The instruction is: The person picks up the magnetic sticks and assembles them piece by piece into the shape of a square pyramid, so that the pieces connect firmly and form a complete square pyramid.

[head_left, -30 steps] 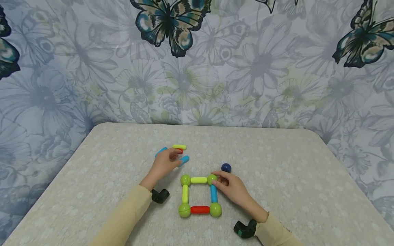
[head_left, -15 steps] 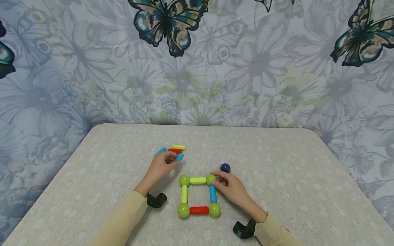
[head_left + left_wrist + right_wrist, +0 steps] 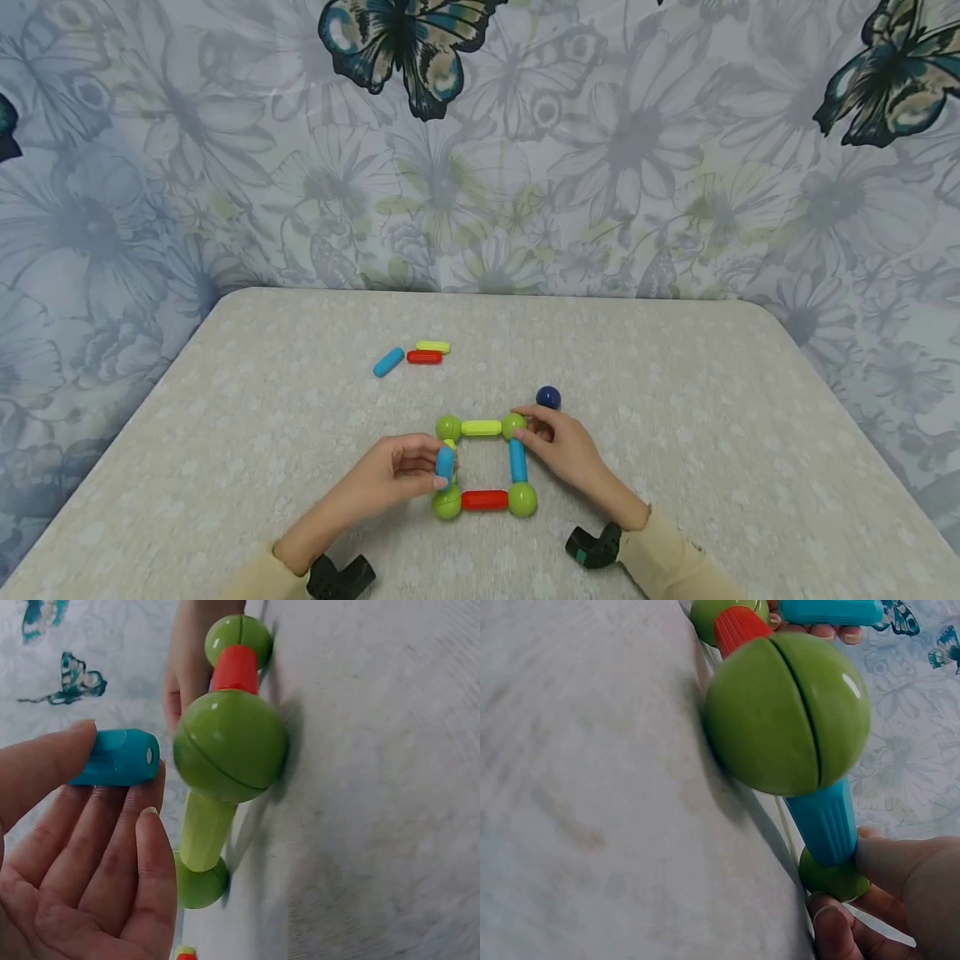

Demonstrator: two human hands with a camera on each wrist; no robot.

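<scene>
- On the table [image 3: 645, 358], the square frame [image 3: 482, 427] looks complete: four green balls [image 3: 522, 499] at the corners, one rod along each side.
- Left hand [image 3: 390, 475] pinches a blue rod [image 3: 445, 468] between thumb and fingers, raised above the frame's left side; it seems not yet joined.
- Right hand [image 3: 566, 450] pinches the far right ball [image 3: 513, 426].
- Unused, as I judge: second blue rod [image 3: 388, 362], red rod [image 3: 424, 357] and yellow rod [image 3: 432, 347], lying farther back; dark blue ball [image 3: 548, 397], near the right hand.
- No container is visible.
</scene>
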